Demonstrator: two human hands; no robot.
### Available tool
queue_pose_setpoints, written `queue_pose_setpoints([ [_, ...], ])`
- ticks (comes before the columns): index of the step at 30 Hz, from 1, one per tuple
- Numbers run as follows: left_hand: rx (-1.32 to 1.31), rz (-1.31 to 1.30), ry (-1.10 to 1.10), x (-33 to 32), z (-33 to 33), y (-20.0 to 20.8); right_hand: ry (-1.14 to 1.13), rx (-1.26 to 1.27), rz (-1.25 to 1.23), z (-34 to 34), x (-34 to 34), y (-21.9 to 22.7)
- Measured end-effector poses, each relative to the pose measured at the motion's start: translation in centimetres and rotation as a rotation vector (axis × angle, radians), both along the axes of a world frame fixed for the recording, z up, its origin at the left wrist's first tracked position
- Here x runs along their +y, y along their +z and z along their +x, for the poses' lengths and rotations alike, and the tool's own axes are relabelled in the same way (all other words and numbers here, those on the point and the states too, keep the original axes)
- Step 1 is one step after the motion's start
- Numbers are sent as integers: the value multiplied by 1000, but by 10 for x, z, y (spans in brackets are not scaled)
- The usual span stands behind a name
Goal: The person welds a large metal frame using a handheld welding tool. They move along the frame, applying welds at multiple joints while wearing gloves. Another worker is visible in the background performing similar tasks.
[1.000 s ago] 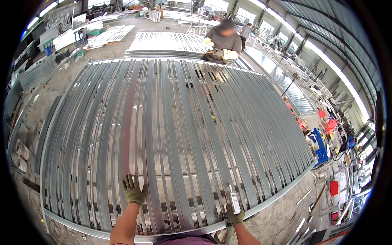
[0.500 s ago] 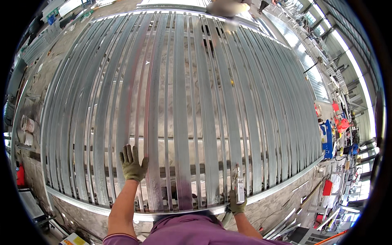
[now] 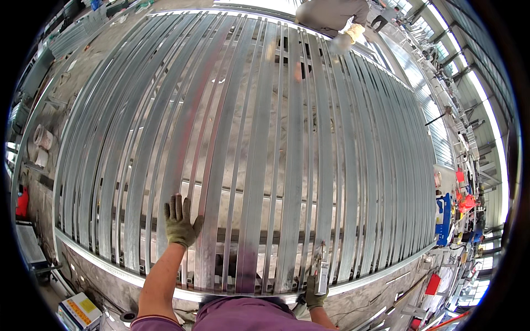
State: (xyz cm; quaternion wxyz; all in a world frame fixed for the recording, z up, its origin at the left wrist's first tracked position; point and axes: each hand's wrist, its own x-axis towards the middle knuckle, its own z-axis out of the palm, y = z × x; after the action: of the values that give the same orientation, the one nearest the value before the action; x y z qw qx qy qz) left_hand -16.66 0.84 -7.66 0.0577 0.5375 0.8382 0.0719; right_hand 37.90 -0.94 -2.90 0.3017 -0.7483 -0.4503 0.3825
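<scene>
A wide panel of long grey metal slats [image 3: 254, 193] lies before me, bounded by a metal edge rail [image 3: 118, 274]. My left hand [image 3: 182, 223], in an olive work glove, rests on the slats left of centre, palm down with fingers spread; it holds nothing. At the near edge, right of centre, my gloved right hand [image 3: 316, 299] is closed around a silver welding gun [image 3: 321, 277]. The gun's narrow tip points away from me, over the slats. A hose seems to run from the grip toward my body, mostly hidden.
Across the panel a person in dark clothing [image 3: 330, 14] leans in, with a pale yellow glove [image 3: 356, 32] near the far rail. A blue rack [image 3: 443, 219] stands beyond the right edge. A boxy device [image 3: 80, 311] sits at lower left, and a whitish bucket [image 3: 42, 137] lies at left.
My view has shifted and tilted slightly. The welding gun and my right hand sit lower, closer to the near rail. More of the person across shows. My left hand stays on the same slats.
</scene>
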Motion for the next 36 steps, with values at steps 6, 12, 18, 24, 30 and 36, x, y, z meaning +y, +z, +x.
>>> queue_pose_setpoints([
  [6, 24, 24, 9, 4, -2, -5, 6, -19, 31, -3, 2, -1],
  [12, -46, -79, 28, 5, -2, 7, 194, -254, 121, 34, 5, -42],
  [18, -102, -60, 32, 7, 1, 13, 28, -91, 53, 25, 1, -38],
  [24, -127, -76, 45, 7, -1, 15, 75, -96, 55, 18, 0, -36],
  [30, -74, -191, 40, 13, -2, 26, 45, -55, 115, 19, 7, -27],
  [36, -30, -147, 47, -2, 1, 22, -41, 90, 70, 16, -2, -32],
])
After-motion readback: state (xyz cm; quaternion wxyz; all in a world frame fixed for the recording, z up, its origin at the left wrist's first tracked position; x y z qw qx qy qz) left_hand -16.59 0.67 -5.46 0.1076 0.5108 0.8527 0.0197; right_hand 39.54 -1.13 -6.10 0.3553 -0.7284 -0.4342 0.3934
